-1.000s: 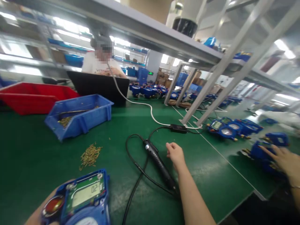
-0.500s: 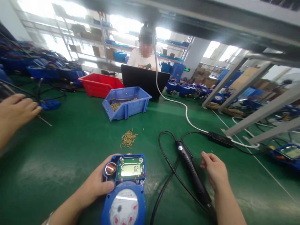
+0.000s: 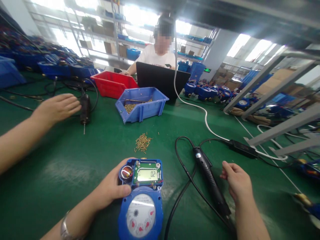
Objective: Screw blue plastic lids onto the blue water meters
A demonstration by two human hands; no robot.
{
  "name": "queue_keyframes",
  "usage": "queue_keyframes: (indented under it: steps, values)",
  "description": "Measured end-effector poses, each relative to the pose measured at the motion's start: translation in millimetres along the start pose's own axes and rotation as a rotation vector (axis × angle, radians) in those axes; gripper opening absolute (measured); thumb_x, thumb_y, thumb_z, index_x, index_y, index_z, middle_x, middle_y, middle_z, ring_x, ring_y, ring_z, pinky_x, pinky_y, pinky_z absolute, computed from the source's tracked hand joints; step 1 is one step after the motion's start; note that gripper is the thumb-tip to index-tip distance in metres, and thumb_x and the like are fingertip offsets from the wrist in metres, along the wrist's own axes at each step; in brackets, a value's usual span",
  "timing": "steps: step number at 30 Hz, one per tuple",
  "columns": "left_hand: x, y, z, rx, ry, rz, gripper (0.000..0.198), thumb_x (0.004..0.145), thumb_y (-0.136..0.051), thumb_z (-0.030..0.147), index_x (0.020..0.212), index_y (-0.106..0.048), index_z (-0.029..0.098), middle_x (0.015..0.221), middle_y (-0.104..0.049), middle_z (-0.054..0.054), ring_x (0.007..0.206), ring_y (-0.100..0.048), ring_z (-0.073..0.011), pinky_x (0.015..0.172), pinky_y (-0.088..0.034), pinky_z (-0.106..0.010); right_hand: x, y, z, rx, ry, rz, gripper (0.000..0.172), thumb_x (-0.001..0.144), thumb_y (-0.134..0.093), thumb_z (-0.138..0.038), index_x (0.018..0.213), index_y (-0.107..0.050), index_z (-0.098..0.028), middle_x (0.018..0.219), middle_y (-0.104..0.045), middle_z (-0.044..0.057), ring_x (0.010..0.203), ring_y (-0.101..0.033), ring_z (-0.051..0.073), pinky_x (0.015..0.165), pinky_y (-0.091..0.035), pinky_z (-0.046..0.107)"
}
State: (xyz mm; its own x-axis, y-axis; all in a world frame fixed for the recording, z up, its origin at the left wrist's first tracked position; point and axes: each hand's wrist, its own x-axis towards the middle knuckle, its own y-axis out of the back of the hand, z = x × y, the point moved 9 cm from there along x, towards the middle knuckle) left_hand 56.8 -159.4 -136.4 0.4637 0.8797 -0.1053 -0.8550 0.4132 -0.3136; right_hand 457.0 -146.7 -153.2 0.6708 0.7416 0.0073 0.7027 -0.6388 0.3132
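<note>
My left hand is closed around the left side of a blue water meter, its thumb on the front edge. The meter has a small display reading 0.2 on a green circuit board, above a round white dial with red pointers. Beyond it lies a pile of small brass screws. My right hand is held with curled fingers just right of a black electric screwdriver, apart from it. Whether those fingers hold something small is hidden. The screwdriver lies on the green table, its cable looping to the left.
A blue bin of screws stands beside a red bin. At left, another person's hand is by a second screwdriver. Someone sits behind a black panel. Metal legs and a white cable are at right.
The view has shifted slightly. The other person's hand at left has moved inward and the second screwdriver now stands beside it. The seated person's arm reaches toward the red bin. My hands keep their pose.
</note>
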Motion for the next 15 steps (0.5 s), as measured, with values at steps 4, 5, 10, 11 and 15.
queue_keyframes:
  steps: [4,5,10,11,15]
  values:
    - [-0.7,-1.7,1.6,0.001,-0.026,-0.02,0.079,0.059,-0.076,0.046,0.123,-0.039,0.017,0.115,-0.058,-0.015,0.105,-0.056,-0.0332,0.09,-0.043,-0.042,-2.2,-1.8,-12.8,-0.076,0.062,-0.032,0.042,0.051,-0.063,-0.057,0.054,-0.051,-0.016,0.044,-0.048,-0.002,0.039,-0.045,0.011,0.042,-0.039,0.025]
    - [-0.8,-1.7,2.0,-0.002,-0.033,-0.021,0.078,0.059,-0.076,0.045,0.122,-0.04,0.017,0.115,-0.059,-0.015,0.104,-0.056,-0.0329,0.09,-0.043,-0.042,-4.6,-1.9,-19.3,-0.102,0.09,-0.044,0.041,0.052,-0.063,-0.056,0.056,-0.054,-0.016,0.046,-0.05,-0.001,0.041,-0.047,0.012,0.045,-0.041,0.026]
    - [0.0,-1.0,2.1,-0.008,-0.033,-0.034,0.074,0.061,-0.076,0.043,0.121,-0.041,0.018,0.116,-0.058,-0.014,0.105,-0.056,-0.0325,0.09,-0.043,-0.041,-51.6,-16.8,-78.1,-0.223,0.374,-0.209,0.031,0.065,-0.062,-0.049,0.077,-0.066,-0.02,0.071,-0.063,0.006,0.066,-0.059,0.019,0.067,-0.049,0.032]
    - [0.3,-1.5,2.3,-0.012,-0.027,-0.04,0.075,0.06,-0.076,0.043,0.122,-0.041,0.018,0.117,-0.058,-0.014,0.106,-0.055,-0.0328,0.09,-0.043,-0.041,-73.6,-29.7,-97.3,-0.257,0.53,-0.309,0.029,0.072,-0.059,-0.047,0.084,-0.067,-0.023,0.083,-0.064,0.007,0.076,-0.061,0.02,0.072,-0.05,0.033]
    - [0.8,-4.0,6.2,-0.023,-0.026,-0.053,0.075,0.061,-0.076,0.043,0.122,-0.041,0.018,0.119,-0.057,-0.014,0.108,-0.054,-0.0328,0.091,-0.042,-0.04,-176.7,-84.6,-144.9,-0.457,1.136,-0.615,0.041,0.084,-0.046,-0.052,0.117,-0.056,-0.03,0.128,-0.045,0.013,0.113,-0.049,0.028,0.085,-0.05,0.043]
